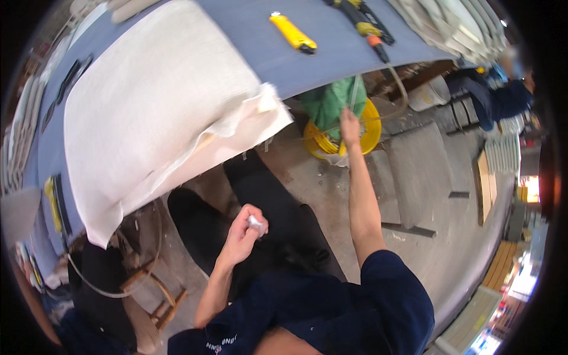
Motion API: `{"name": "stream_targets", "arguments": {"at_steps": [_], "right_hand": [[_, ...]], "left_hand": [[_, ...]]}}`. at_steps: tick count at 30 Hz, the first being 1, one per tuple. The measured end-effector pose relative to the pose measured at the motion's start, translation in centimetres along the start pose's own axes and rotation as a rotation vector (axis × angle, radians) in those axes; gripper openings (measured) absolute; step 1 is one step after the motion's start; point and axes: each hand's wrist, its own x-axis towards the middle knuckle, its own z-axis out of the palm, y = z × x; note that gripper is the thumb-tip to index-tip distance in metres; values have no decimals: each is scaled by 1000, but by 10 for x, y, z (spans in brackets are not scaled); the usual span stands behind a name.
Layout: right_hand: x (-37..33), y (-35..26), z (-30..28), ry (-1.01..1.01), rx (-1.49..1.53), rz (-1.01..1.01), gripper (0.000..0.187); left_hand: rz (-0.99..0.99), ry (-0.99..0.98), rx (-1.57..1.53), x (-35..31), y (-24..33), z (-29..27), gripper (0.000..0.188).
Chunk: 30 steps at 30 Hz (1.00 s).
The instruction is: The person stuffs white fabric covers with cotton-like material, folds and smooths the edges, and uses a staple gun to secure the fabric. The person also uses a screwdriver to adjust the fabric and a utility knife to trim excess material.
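Note:
My left hand is closed around a small whitish crumpled scrap, held above my dark trousers. My right hand reaches far out and down to a yellow bucket, where it touches a green cloth bundle and a thin clear hose that hangs there. Whether the fingers grip the hose or the cloth cannot be told. A large cream fabric cushion cover lies on the blue-grey worktable, one loose corner hanging over the edge.
A yellow utility knife and a yellow-black air tool lie on the table. Stacked pale panels sit at the far right. Another person in dark blue bends nearby. A wooden stool stands lower left.

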Motion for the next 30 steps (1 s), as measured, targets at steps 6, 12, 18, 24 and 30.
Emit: {"name": "stream_targets", "arguments": {"at_steps": [6, 12, 18, 24, 30], "right_hand": [[-63, -13, -50, 309, -324, -383, 37], [-107, -67, -72, 349, 50, -436, 29], [-113, -81, -69, 235, 39, -453, 30], [-93, -72, -56, 311, 245, -202, 43], [-84, 1, -53, 294, -38, -118, 25]], "left_hand": [[34, 139, 112, 11, 39, -2, 27], [167, 233, -58, 41, 58, -6, 36], [159, 220, -82, 55, 69, 13, 30], [122, 207, -69, 36, 50, 15, 18], [119, 180, -127, 35, 14, 11, 14]]}}
